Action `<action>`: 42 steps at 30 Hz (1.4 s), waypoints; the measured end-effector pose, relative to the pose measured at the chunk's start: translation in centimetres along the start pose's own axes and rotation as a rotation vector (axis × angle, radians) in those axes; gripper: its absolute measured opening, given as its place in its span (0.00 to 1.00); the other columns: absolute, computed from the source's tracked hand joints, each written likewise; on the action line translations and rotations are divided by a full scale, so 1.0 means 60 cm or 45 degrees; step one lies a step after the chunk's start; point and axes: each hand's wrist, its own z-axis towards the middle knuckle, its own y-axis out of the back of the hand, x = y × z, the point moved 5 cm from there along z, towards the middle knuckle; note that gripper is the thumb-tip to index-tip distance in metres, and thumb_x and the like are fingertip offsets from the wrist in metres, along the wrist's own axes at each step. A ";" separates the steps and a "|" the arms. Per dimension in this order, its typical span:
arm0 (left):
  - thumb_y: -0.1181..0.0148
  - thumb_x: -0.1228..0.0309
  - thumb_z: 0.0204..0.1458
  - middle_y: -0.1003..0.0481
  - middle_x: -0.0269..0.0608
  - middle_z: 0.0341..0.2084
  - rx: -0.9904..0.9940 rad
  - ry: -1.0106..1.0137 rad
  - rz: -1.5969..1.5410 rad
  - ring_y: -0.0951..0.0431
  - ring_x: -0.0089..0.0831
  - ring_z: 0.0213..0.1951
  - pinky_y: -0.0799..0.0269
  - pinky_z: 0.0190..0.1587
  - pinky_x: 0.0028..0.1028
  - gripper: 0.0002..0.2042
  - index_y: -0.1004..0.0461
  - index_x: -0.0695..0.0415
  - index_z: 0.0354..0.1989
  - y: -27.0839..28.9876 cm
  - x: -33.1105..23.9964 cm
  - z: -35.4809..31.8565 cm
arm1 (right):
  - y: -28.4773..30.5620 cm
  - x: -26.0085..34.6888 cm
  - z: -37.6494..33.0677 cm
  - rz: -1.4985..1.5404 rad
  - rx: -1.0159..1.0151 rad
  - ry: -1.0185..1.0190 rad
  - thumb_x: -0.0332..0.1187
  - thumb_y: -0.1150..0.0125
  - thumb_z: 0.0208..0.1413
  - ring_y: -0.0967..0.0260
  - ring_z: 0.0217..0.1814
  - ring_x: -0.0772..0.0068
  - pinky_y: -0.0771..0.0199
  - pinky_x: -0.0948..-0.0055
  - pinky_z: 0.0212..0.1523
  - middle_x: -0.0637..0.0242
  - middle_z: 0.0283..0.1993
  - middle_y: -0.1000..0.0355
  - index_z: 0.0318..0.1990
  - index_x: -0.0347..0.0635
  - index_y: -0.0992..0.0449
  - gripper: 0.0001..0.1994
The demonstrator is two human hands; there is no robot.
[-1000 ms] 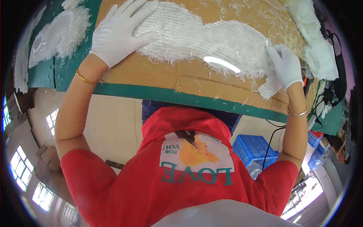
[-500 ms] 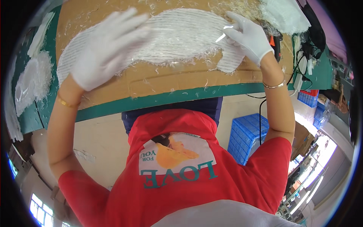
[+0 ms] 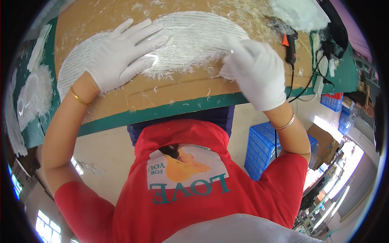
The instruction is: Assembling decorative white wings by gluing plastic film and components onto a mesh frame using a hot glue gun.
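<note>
The gloved left hand [image 3: 117,58] lies flat, fingers spread, on the white ribbed piece [image 3: 194,38], which runs right to the blurred, gloved right hand [image 3: 259,75], its fingers bent; whether they pinch the piece I cannot tell. Cardboard [image 3: 162,92] lies under the piece. Just right of the right hand is a black-and-orange tool [image 3: 290,50]; lower than both hands, a red shirt [image 3: 182,216] bears teal lettering [image 3: 182,192], seen upside down.

Near-edge cardboard [image 3: 170,89] leaves room between left hand [image 3: 121,56] and right hand [image 3: 259,75], while a tool [image 3: 290,52], apparently corded, obstructs farther right
</note>
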 end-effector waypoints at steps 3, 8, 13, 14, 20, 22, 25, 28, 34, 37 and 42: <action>0.50 0.59 0.64 0.35 0.42 0.69 -0.113 -0.024 -0.028 0.38 0.46 0.70 0.48 0.72 0.47 0.22 0.30 0.48 0.66 -0.002 0.004 -0.004 | -0.013 0.055 0.027 0.141 -0.077 0.186 0.38 0.30 0.48 0.27 0.40 0.59 0.29 0.60 0.44 0.70 0.40 0.25 0.59 0.57 0.25 0.27; 0.51 0.62 0.63 0.38 0.47 0.70 -0.047 -0.009 -0.164 0.39 0.48 0.70 0.50 0.73 0.49 0.25 0.34 0.52 0.69 -0.004 0.017 -0.004 | -0.054 0.124 0.054 0.016 -0.146 0.434 0.38 0.33 0.49 0.28 0.38 0.63 0.32 0.61 0.42 0.75 0.39 0.25 0.55 0.57 0.23 0.22; 0.51 0.62 0.64 0.37 0.49 0.69 -0.133 -0.044 -0.320 0.38 0.50 0.69 0.48 0.71 0.51 0.25 0.35 0.52 0.69 -0.012 0.023 -0.011 | -0.089 0.144 0.067 -0.250 0.307 0.539 0.37 0.36 0.50 0.28 0.37 0.68 0.34 0.61 0.39 0.77 0.39 0.26 0.51 0.56 0.21 0.18; 0.52 0.63 0.64 0.38 0.48 0.70 -0.120 -0.037 -0.313 0.38 0.50 0.69 0.48 0.71 0.51 0.25 0.35 0.52 0.69 -0.013 0.024 -0.011 | -0.088 0.144 0.058 -0.164 0.163 0.618 0.37 0.36 0.50 0.29 0.37 0.68 0.34 0.62 0.38 0.77 0.37 0.26 0.50 0.55 0.21 0.17; 0.51 0.63 0.63 0.35 0.48 0.68 -0.177 -0.036 -0.380 0.38 0.50 0.69 0.47 0.71 0.51 0.24 0.35 0.52 0.68 -0.018 0.025 -0.016 | -0.061 0.174 0.052 0.185 -0.190 0.490 0.35 0.37 0.48 0.30 0.36 0.66 0.35 0.63 0.37 0.74 0.32 0.30 0.46 0.52 0.20 0.15; 0.51 0.63 0.63 0.34 0.47 0.67 -0.190 -0.031 -0.395 0.37 0.50 0.69 0.46 0.70 0.51 0.24 0.34 0.52 0.68 -0.015 0.024 -0.012 | -0.067 0.173 0.060 0.082 -0.117 0.431 0.34 0.37 0.47 0.30 0.36 0.65 0.36 0.63 0.37 0.74 0.31 0.31 0.45 0.51 0.21 0.15; 0.52 0.66 0.64 0.39 0.39 0.71 -0.246 0.102 -0.375 0.41 0.42 0.72 0.53 0.75 0.47 0.23 0.33 0.50 0.69 -0.019 0.024 -0.011 | -0.084 0.174 0.063 -0.049 0.017 0.529 0.34 0.38 0.46 0.31 0.36 0.66 0.36 0.62 0.38 0.75 0.31 0.32 0.46 0.52 0.21 0.17; 0.48 0.68 0.62 0.38 0.37 0.71 -0.247 0.010 -0.192 0.40 0.41 0.71 0.52 0.75 0.46 0.24 0.32 0.48 0.68 -0.030 0.015 -0.005 | -0.088 0.179 0.043 0.048 0.000 0.590 0.32 0.38 0.45 0.32 0.35 0.66 0.36 0.63 0.38 0.74 0.30 0.34 0.46 0.51 0.21 0.17; 0.51 0.63 0.63 0.32 0.45 0.66 -0.134 -0.160 -0.190 0.36 0.50 0.68 0.44 0.69 0.50 0.23 0.32 0.49 0.67 -0.020 0.023 0.001 | -0.045 0.184 0.010 0.332 -0.041 0.695 0.33 0.36 0.44 0.32 0.36 0.63 0.34 0.62 0.39 0.70 0.33 0.31 0.48 0.47 0.21 0.19; 0.51 0.62 0.63 0.31 0.43 0.66 -0.166 -0.138 -0.261 0.36 0.49 0.67 0.43 0.68 0.50 0.22 0.29 0.48 0.65 -0.019 0.024 -0.001 | -0.026 0.134 0.040 0.139 -0.091 0.232 0.34 0.33 0.44 0.32 0.32 0.64 0.35 0.65 0.34 0.72 0.29 0.31 0.48 0.48 0.20 0.19; 0.49 0.57 0.63 0.30 0.45 0.64 -0.195 -0.084 -0.235 0.35 0.49 0.67 0.44 0.67 0.51 0.22 0.27 0.51 0.62 -0.005 0.015 0.001 | -0.057 0.104 0.032 -0.183 -0.221 0.402 0.32 0.36 0.43 0.32 0.31 0.67 0.38 0.62 0.33 0.77 0.27 0.31 0.41 0.53 0.19 0.14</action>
